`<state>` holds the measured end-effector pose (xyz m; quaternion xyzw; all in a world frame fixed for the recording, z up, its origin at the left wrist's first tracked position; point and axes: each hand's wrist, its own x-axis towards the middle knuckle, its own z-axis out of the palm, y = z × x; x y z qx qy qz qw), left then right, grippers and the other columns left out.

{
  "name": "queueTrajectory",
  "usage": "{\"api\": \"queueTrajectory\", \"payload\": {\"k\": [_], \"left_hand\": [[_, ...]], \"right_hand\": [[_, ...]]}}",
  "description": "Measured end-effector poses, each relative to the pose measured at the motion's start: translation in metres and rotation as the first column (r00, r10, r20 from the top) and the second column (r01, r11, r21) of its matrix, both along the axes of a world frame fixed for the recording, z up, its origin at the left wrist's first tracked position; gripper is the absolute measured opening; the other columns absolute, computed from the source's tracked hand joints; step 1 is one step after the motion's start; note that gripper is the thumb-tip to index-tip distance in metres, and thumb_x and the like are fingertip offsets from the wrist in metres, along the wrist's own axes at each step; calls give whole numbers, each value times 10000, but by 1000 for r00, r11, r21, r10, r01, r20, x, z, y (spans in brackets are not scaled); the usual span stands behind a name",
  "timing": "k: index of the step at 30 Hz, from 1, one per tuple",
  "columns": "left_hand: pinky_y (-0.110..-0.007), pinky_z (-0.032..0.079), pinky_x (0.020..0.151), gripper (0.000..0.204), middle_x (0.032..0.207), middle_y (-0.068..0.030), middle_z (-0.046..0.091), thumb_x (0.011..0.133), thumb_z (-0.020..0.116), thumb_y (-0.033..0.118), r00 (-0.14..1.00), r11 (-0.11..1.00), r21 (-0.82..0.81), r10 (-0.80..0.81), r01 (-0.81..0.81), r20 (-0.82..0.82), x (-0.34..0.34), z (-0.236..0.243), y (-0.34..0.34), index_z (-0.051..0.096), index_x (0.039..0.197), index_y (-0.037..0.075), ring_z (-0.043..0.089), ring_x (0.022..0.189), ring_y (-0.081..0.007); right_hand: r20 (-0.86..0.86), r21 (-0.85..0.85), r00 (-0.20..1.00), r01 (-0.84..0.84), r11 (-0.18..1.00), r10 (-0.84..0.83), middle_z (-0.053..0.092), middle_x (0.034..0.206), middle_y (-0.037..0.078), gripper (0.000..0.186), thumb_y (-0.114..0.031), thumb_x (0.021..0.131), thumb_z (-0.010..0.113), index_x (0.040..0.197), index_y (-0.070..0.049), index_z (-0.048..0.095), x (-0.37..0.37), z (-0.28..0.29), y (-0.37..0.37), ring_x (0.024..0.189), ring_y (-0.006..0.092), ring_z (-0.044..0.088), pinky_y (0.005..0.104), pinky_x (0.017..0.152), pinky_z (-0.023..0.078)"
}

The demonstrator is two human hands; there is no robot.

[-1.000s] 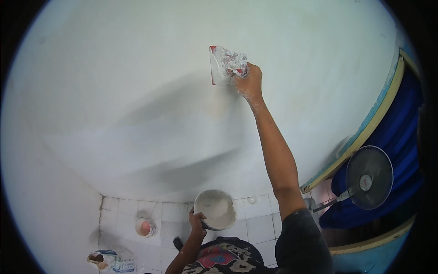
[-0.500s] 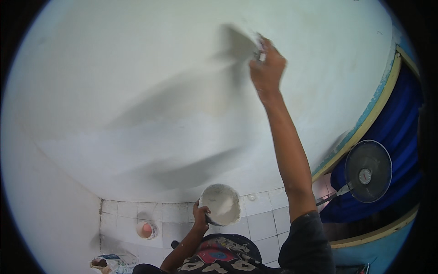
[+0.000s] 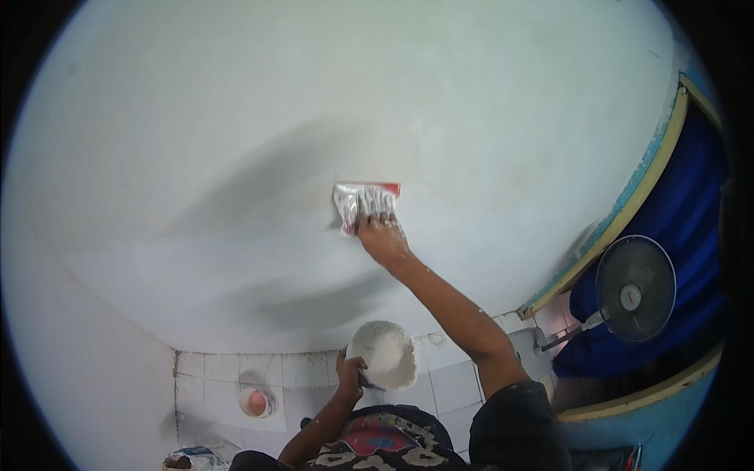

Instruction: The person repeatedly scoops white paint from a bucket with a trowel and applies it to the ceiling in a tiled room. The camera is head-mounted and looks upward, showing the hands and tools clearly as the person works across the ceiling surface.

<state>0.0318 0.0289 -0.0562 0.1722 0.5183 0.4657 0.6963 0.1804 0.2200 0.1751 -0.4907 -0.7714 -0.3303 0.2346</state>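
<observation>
My right hand (image 3: 382, 235) grips a wide, flat putty scraper (image 3: 367, 202), red at one end and smeared with white paste. Its broad edge lies against the white wall (image 3: 487, 157), with my fingers spread along its face. Down by my body, my left hand (image 3: 350, 372) holds a round bowl (image 3: 384, 355) by its left side. White filler paste lies inside the bowl, and its rim is crusted with the same stuff. My left fingers are partly hidden beneath the bowl.
On the tiled floor (image 3: 306, 402) stands a small white tub (image 3: 257, 403) with something pink inside. An opened sack (image 3: 195, 459) lies at the lower left. To the right are a standing fan (image 3: 635, 289), a blue curtain (image 3: 691, 204) and a yellowish door frame (image 3: 660, 169).
My right hand has come down and left across the wall; the scraper's face now shows, flat against it. My left hand and the bowl have hardly moved.
</observation>
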Motion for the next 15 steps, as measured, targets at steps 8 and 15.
{"api": "queueTrajectory", "payload": {"k": [8, 15], "left_hand": [[-350, 512, 693, 834, 1101, -136, 540, 565, 504, -35, 992, 1000, -6, 23, -22, 127, -8, 13, -4, 392, 1384, 80, 553, 897, -245], [-333, 511, 744, 861, 1142, -129, 539, 567, 488, -44, 985, 994, -11, 106, -105, 138, 1, 17, -13, 378, 1410, 93, 552, 943, -255]], "right_hand": [[-359, -130, 932, 7, 991, -54, 648, 951, 158, 203, -165, 851, 549, 1021, -134, 655, 27, 143, -1, 950, 349, 615, 487, 822, 500], [-361, 285, 931, 169, 944, -58, 695, 822, 173, 88, -70, 822, 606, 859, -24, 672, 48, 339, 35, 740, 331, 676, 452, 702, 542]]}}
